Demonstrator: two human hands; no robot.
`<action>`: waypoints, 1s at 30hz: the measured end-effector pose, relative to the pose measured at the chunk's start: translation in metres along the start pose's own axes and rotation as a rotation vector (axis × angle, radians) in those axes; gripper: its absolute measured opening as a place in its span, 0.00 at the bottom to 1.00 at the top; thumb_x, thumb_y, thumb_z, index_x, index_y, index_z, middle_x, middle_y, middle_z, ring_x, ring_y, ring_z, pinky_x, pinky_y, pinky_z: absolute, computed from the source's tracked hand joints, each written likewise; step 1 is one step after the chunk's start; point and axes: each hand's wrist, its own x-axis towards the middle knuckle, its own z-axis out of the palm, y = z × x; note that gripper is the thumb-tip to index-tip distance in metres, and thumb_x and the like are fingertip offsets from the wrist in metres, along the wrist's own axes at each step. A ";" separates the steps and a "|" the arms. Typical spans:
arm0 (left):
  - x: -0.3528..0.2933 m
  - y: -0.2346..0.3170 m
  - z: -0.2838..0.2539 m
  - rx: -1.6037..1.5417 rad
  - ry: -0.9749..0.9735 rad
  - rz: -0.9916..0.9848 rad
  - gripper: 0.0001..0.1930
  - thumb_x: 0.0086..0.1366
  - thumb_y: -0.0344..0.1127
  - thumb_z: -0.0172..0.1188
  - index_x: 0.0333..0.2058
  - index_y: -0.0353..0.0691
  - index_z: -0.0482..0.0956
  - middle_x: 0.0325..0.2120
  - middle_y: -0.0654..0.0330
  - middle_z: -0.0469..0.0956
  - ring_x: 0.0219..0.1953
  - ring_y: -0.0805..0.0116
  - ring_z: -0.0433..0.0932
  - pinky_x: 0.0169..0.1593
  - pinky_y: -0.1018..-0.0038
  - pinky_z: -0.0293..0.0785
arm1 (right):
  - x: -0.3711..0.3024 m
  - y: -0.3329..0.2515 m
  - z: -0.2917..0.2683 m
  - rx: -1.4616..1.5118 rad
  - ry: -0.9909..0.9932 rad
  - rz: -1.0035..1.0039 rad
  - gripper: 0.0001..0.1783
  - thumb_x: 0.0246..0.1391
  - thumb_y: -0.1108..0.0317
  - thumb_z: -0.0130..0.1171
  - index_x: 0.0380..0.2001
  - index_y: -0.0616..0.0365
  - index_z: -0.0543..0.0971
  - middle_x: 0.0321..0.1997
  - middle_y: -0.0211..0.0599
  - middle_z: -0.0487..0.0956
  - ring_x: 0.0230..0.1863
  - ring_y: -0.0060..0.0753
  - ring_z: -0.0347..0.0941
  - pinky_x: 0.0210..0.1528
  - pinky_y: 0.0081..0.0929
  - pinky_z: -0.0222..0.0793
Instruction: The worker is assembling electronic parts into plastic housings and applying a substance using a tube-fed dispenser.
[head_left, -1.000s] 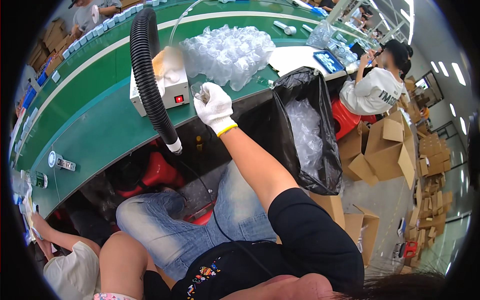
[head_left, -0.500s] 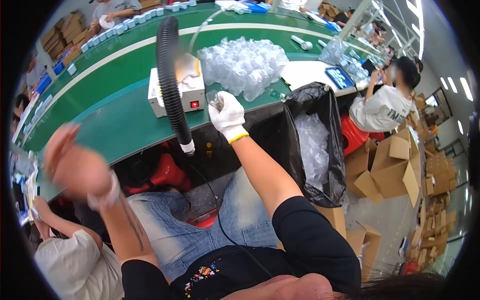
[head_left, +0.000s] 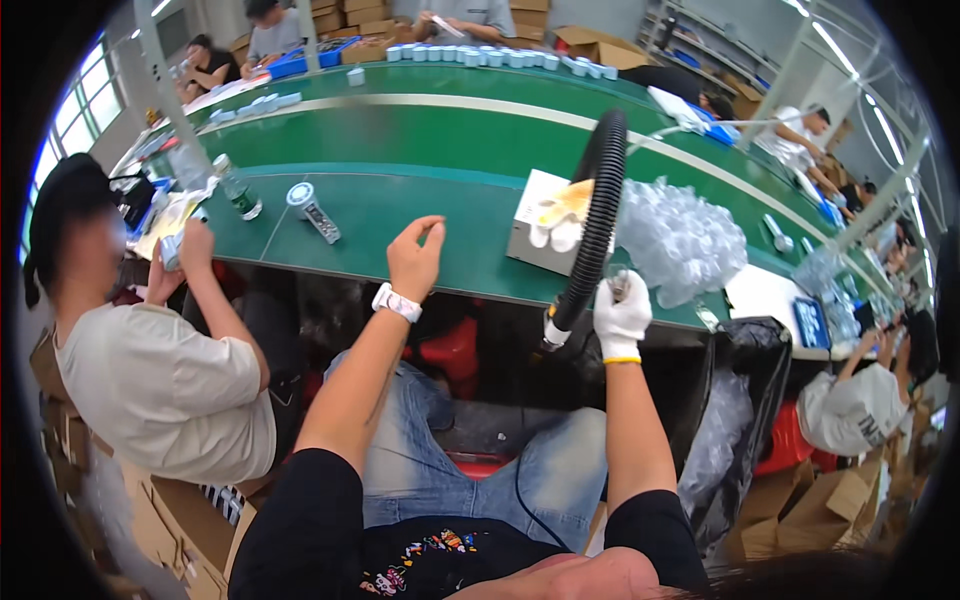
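Note:
My bare left hand [head_left: 415, 258], with a white watch [head_left: 397, 302] on the wrist, hovers over the near edge of the green table [head_left: 470, 215]. Its fingers are partly bent and the thumb stands apart; I see nothing held. My right hand [head_left: 622, 315], in a white knit glove with a yellow cuff, is closed around a small clear plastic piece [head_left: 620, 285], mostly hidden by the fingers. It is just right of a black ribbed hose [head_left: 598, 205] and below a heap of clear plastic pieces [head_left: 675, 240]. A round-headed device [head_left: 313, 212] with a grey handle lies beyond my left hand.
A white box [head_left: 540, 200] with a spare glove [head_left: 565, 215] on it stands behind the hose. Right of me hangs a black bag [head_left: 750, 370] holding clear plastic. A water bottle [head_left: 237, 187] stands at left, near a seated co-worker [head_left: 165, 380]. Light-blue parts [head_left: 470, 57] line the far side.
The view has turned left, bringing the device, bottle and left co-worker into sight. My left hand has moved rightward and in over the table edge. The right hand keeps its grip.

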 end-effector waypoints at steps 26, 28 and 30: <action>-0.061 0.267 -0.124 -1.744 -0.790 0.655 0.17 0.76 0.43 0.53 0.47 0.36 0.84 0.45 0.51 0.87 0.47 0.49 0.85 0.62 0.50 0.69 | 0.002 0.008 0.004 0.056 0.052 0.016 0.14 0.55 0.73 0.71 0.44 0.63 0.81 0.33 0.36 0.84 0.32 0.28 0.83 0.40 0.26 0.80; -0.063 0.264 -0.130 -1.744 -0.822 0.602 0.17 0.76 0.44 0.53 0.46 0.38 0.85 0.44 0.52 0.88 0.46 0.49 0.86 0.63 0.48 0.67 | 0.000 0.012 0.002 0.122 0.015 0.028 0.14 0.55 0.74 0.71 0.44 0.64 0.81 0.33 0.36 0.84 0.32 0.28 0.83 0.40 0.26 0.81; -0.062 0.275 -0.141 -1.690 -0.855 0.545 0.16 0.76 0.44 0.54 0.44 0.40 0.86 0.43 0.52 0.88 0.46 0.48 0.87 0.64 0.46 0.66 | -0.004 0.015 0.011 0.142 0.019 0.024 0.15 0.54 0.74 0.71 0.45 0.64 0.81 0.34 0.36 0.84 0.33 0.27 0.82 0.40 0.25 0.80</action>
